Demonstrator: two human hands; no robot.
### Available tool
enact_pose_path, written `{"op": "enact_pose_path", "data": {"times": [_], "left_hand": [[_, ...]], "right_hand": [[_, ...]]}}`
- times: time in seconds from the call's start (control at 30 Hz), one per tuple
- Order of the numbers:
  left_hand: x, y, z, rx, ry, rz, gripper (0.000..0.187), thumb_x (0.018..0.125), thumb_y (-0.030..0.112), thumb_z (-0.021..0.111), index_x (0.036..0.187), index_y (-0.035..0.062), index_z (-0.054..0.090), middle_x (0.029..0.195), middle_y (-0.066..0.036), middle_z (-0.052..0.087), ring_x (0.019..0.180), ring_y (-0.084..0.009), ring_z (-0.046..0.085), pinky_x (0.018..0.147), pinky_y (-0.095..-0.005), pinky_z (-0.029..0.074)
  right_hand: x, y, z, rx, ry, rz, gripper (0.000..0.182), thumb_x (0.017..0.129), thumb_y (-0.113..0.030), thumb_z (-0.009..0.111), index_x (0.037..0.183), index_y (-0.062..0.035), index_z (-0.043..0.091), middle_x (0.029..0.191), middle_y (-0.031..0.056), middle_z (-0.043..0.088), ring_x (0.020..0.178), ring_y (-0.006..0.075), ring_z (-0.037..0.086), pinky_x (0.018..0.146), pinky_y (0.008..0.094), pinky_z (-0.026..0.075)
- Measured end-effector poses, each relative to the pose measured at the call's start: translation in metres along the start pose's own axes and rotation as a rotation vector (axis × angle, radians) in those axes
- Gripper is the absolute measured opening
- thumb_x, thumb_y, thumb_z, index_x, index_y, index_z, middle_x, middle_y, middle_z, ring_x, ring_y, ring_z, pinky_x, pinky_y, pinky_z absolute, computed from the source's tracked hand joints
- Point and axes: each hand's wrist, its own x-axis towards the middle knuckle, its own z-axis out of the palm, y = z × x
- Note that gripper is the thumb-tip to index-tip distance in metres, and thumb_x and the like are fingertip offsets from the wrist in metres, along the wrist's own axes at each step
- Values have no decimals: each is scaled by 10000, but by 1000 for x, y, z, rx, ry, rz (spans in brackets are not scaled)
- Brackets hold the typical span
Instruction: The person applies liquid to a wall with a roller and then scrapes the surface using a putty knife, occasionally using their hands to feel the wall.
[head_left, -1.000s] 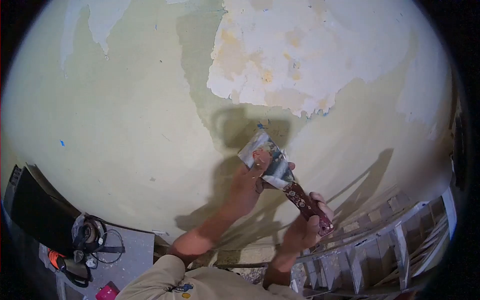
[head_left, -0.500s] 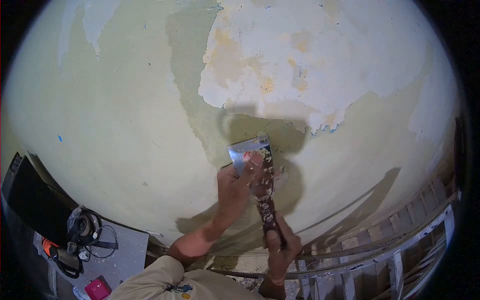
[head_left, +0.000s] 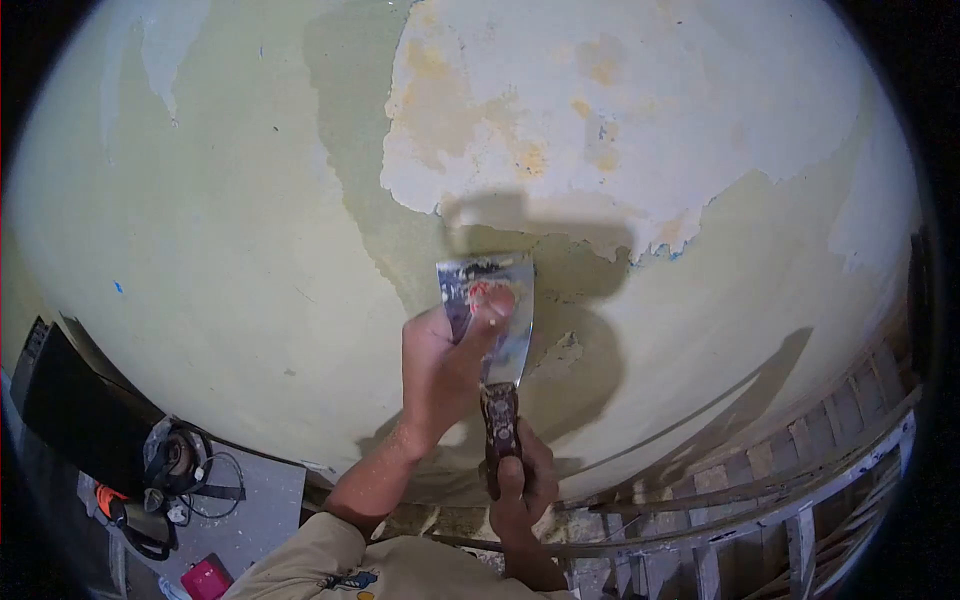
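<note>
A wide paint scraper (head_left: 513,345) is held upright before the wall, its metal blade smeared with dark residue and pale crumbs near the top edge. My right hand (head_left: 523,485) grips its dark, speckled handle (head_left: 501,415) from below. Around the blade's left side is my left hand (head_left: 440,365), thumb pressed flat on the metal, with its other fingers hidden behind. A reddish smudge marks the thumb area. Just above the blade, pale green paint on the wall (head_left: 240,250) meets a whitish stripped patch (head_left: 520,100) with a ragged edge.
At lower left, a grey surface (head_left: 265,500) holds a strapped device with cables (head_left: 180,465), an orange-and-black item (head_left: 112,503) and a red box (head_left: 206,578). A dark panel (head_left: 75,390) leans nearby. Paint-stained wooden slats and a rail (head_left: 740,530) run along the lower right.
Both hands and the scraper have shifted left in view. The blade has turned to show more of its face, with fewer crumbs on it. The view has moved slightly.
</note>
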Motion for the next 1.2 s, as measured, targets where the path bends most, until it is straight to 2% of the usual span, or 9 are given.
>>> {"op": "enact_pose_path", "data": {"times": [0.07,0.13,0.33,0.53,0.73,0.87,1.03,1.13,1.2], "left_hand": [[3,9,4,13,3,-21,353,822,302,586,935,-32,586,756,-93,613,654,-140,618,539,-226,480],[3,20,11,-36,44,-41,383,814,378,586,801,-4,602,619,28,521,573,-33,461,506,-208,399],[-5,-15,-9,197,63,65,376,832,365,562,718,8,594,569,54,483,547,-27,380,470,-209,325],[-2,7,1,206,71,85,417,838,364,550,628,4,530,521,48,424,525,-43,341,450,-228,300],[1,2,-3,332,96,175,466,822,393,561,622,-25,514,462,25,377,494,-53,306,418,-246,278],[-2,7,-5,442,107,166,464,823,393,560,621,-22,515,453,26,376,480,-57,303,411,-251,275],[4,7,-3,374,85,211,451,835,359,557,592,-17,506,434,21,371,460,-55,299,406,-257,272],[-2,10,-1,384,91,219,446,838,346,558,579,-13,496,441,30,370,465,-49,294,406,-255,265],[1,16,1,386,92,235,439,838,338,561,578,-11,503,447,38,382,468,-43,298,408,-249,266]], "right_hand": [[8,1,0,-75,-3,-99,423,859,-245,500,1198,-2,431,789,84,562,516,80,467,446,214,385],[8,-6,0,-52,-11,-64,425,859,-248,500,1195,3,433,779,82,561,512,81,466,444,213,383],[-13,5,4,87,0,51,447,857,-277,512,1189,13,437,767,79,558,504,91,472,440,215,382],[-8,-1,9,99,51,95,484,849,-316,528,1185,21,438,778,82,556,502,86,470,431,213,382],[-7,-13,11,171,98,154,477,849,-312,529,1174,28,449,784,88,559,510,85,487,424,218,389],[-8,-12,10,205,54,150,470,851,-300,523,1173,34,448,783,94,557,487,79,462,417,220,385],[-7,-13,11,249,53,160,475,852,-299,521,1176,38,439,764,98,550,470,85,447,410,223,379],[-7,-2,7,153,14,83,468,854,-291,517,1175,39,433,752,97,542,476,96,456,408,231,379],[-3,-19,14,299,37,167,455,855,-279,517,1179,28,429,753,99,541,485,101,458,416,236,382]]}}
